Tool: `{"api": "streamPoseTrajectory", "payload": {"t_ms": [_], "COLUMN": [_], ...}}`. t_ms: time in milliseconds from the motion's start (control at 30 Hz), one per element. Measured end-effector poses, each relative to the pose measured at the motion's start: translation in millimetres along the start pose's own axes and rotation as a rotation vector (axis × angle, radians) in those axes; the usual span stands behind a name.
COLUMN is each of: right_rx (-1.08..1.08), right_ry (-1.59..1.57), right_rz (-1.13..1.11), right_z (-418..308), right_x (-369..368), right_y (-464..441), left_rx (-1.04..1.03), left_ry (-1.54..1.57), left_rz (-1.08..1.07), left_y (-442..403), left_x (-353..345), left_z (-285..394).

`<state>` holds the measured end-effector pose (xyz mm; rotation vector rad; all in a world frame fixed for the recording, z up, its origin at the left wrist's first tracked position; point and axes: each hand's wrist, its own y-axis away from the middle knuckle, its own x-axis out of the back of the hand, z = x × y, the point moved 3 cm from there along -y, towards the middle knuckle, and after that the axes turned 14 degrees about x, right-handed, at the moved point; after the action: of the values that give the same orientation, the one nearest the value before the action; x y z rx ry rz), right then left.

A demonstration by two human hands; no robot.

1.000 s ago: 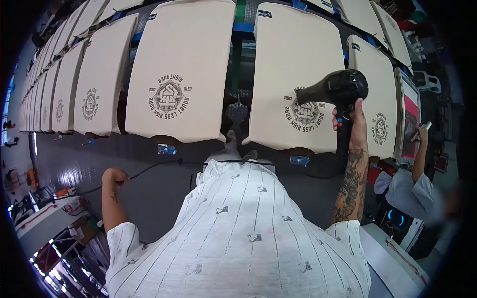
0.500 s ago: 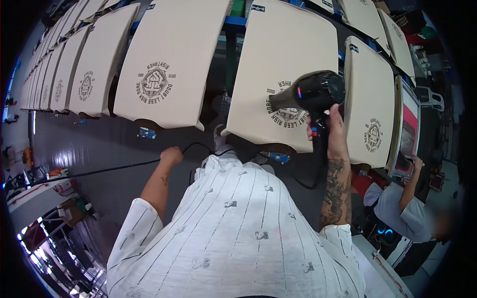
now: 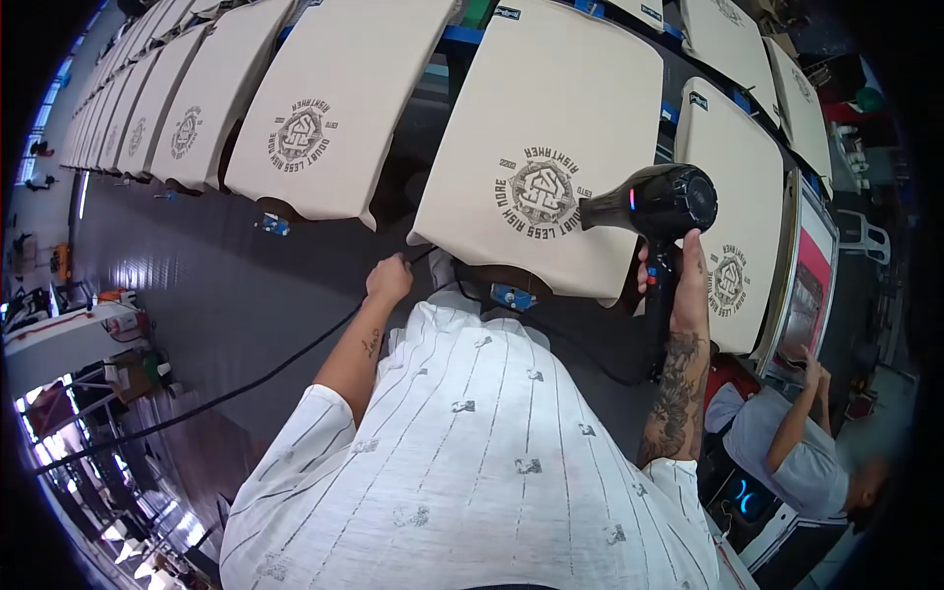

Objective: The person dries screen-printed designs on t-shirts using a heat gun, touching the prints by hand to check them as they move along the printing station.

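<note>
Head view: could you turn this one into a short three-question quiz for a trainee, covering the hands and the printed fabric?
1. Multiple choice: which hand grips the hair dryer? A) left; B) right; C) both.
2. True or false: the left hand is empty.
3. Fill in: the dryer's nozzle points toward a round emblem printed on ____-coloured fabric.

Key:
1. B, the right hand.
2. False; it is closed around a black cord.
3. Cream.
</note>
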<state>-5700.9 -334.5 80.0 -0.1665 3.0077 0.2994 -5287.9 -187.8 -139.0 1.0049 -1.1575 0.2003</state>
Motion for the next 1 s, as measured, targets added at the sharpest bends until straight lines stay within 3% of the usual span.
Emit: {"api": "streamPoseTrajectory", "payload": {"t_ms": [133, 267, 333, 467, 600, 733, 1000], "right_rx": [0.036, 0.026, -0.037, -0.050, -0.067, -0.078, -0.042], "right_ry": [0.019, 0.010, -0.020, -0.036, -0.030, -0.040, 0.055], "right_rz": [0.017, -0.001, -0.014, -0.066, -0.146, -0.073, 0.213], "right_z": [-6, -4, -2, 0, 8, 2, -2], "right_x": [6, -9, -25, -75, -117, -125, -37], "right_y": [-32, -67, -82, -92, -84, -70, -43], "left_rx": [-0.050, -0.082, -0.366, -0.697, -0.763, -0.810, -0.869], "left_ry": [0.140, 0.283, 0.408, 0.128, 0.027, -0.001, -0.019], "left_rz": [0.148, 0.151, 0.329, 0.491, 0.485, 0.471, 0.423], "left_y": [10, 21, 25, 15, 5, -8, -19], "left_x": [45, 92, 102, 96, 93, 92, 92], "left_z": [11, 33, 50, 83, 110, 120, 119]}}
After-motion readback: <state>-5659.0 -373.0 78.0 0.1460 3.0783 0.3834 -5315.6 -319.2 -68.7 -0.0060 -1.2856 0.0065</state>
